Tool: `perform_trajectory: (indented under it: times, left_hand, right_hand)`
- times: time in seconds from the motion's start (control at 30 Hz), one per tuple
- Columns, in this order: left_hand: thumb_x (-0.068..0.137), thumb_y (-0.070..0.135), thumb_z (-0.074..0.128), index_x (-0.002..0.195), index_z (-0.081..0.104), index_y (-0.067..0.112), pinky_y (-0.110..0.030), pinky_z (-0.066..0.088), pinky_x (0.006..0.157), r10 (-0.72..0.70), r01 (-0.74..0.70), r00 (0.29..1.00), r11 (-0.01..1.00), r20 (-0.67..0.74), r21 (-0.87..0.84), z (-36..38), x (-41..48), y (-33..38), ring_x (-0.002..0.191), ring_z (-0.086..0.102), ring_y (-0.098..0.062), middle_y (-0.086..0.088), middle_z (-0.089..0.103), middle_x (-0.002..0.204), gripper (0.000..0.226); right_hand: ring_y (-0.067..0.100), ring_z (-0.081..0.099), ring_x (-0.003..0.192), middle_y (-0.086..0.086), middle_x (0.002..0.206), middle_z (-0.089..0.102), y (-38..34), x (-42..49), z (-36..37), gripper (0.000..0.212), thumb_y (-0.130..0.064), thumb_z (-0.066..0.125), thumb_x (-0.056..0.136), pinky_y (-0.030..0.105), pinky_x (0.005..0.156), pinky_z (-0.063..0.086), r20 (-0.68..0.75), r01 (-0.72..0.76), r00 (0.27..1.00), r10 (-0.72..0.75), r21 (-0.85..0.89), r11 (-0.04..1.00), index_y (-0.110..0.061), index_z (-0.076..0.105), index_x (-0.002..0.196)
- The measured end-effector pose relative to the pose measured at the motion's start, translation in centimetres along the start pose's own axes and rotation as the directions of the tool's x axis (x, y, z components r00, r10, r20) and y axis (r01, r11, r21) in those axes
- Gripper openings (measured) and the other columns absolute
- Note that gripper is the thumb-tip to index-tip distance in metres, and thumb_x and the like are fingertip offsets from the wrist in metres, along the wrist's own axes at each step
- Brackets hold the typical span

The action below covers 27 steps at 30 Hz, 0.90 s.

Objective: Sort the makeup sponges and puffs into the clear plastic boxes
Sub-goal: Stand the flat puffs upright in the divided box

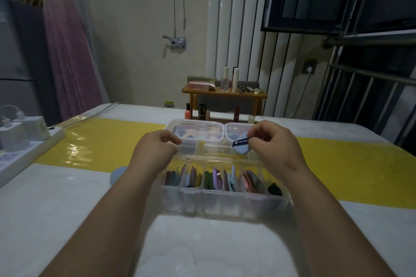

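- The right hand [274, 144] pinches a blue puff [241, 145] with a dark printed band, holding it above the clear boxes.
- The left hand [157, 145] hovers with curled fingers at the boxes' left edge; whether it grips anything cannot be told.
- The nearest divided box [225, 204] holds coloured puffs [211, 179] standing on edge in its compartments.
- Two far boxes [195, 125] sit side by side behind it, the left one holding sponges.
- Another pale blue puff [117, 175] lies on the table [67, 209], just beside the left forearm.
- A power strip [33, 148] sits at the table's left edge.
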<state>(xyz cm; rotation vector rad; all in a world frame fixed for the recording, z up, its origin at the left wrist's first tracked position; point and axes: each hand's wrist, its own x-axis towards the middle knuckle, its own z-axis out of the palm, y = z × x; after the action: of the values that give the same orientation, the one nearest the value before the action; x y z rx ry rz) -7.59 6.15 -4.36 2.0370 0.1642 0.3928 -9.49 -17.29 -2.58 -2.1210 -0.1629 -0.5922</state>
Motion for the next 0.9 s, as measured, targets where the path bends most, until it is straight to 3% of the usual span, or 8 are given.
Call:
perform_trajectory:
  times: [0.1,0.23,0.37,0.57,0.8,0.9]
  left_hand:
    - [0.082,-0.005,0.056,0.08,0.071,0.016,-0.024,0.042,0.058,-0.084,0.085,0.996,0.996,0.043,-0.021,0.3,0.2,-0.2,0.073,0.054,-0.012,-0.001,0.063,0.086,0.025]
    - [0.079,-0.009,0.057,0.076,0.071,0.013,-0.028,0.047,0.062,-0.159,0.167,0.983,0.981,0.09,-0.093,0.4,0.7,-0.8,0.08,0.061,-0.027,-0.014,0.067,0.088,0.025]
    - [0.073,-0.015,0.06,0.076,0.072,0.014,-0.036,0.053,0.071,-0.177,0.19,0.981,0.966,0.084,-0.174,0.4,1.1,-1.3,0.082,0.062,-0.032,-0.018,0.068,0.094,0.031]
    - [0.074,-0.019,0.053,0.073,0.071,0.016,-0.036,0.055,0.069,-0.192,0.194,0.981,0.951,0.03,-0.241,0.8,1.6,-1.6,0.084,0.064,-0.034,-0.018,0.068,0.096,0.039]
    - [0.069,-0.021,0.051,0.074,0.073,0.015,-0.035,0.054,0.071,-0.22,0.214,0.976,0.944,0.006,-0.252,0.5,2.2,-2.1,0.091,0.065,-0.035,-0.016,0.068,0.096,0.043]
    - [0.067,-0.023,0.051,0.074,0.073,0.015,-0.04,0.057,0.079,-0.233,0.226,0.972,0.937,0.005,-0.268,0.4,2.4,-2.3,0.094,0.065,-0.035,-0.016,0.068,0.096,0.045]
  right_hand:
    - [0.012,0.053,0.067,-0.001,0.075,0.062,0.1,0.1,-0.6,0.015,-0.008,0.059,0.083,0.026,0.055,0.043,-0.007,-0.022,1.0,0.022,-0.018,1.0,-0.021,0.065,0.078]
    - [0.014,0.052,0.067,0.003,0.074,0.063,0.2,0.2,-1.3,0.015,-0.005,0.058,0.082,0.03,0.057,0.043,-0.027,-0.04,0.999,0.039,-0.021,0.999,-0.017,0.065,0.075]
    - [0.014,0.05,0.065,0.003,0.07,0.06,0.3,0.2,-1.3,0.011,-0.007,0.059,0.081,0.03,0.057,0.042,-0.03,-0.038,0.999,0.037,-0.032,0.999,-0.012,0.064,0.073]
    - [0.02,0.044,0.06,0.008,0.063,0.052,0.9,0.4,-1.7,0.015,-0.009,0.058,0.08,0.031,0.056,0.035,-0.047,-0.045,0.998,0.042,-0.062,0.997,-0.003,0.055,0.067]
    - [0.007,0.043,0.037,0.004,0.049,0.043,0.9,0.3,-1.7,0.026,-0.006,0.059,0.075,0.032,0.054,0.032,0.106,-0.103,0.987,0.122,-0.17,0.98,-0.009,0.043,0.054]
    - [0.016,0.038,0.046,0.002,0.048,0.038,1.1,0.4,-1.6,0.026,-0.007,0.057,0.072,0.034,0.055,0.03,0.129,-0.124,0.979,0.158,-0.237,0.964,-0.013,0.04,0.052]
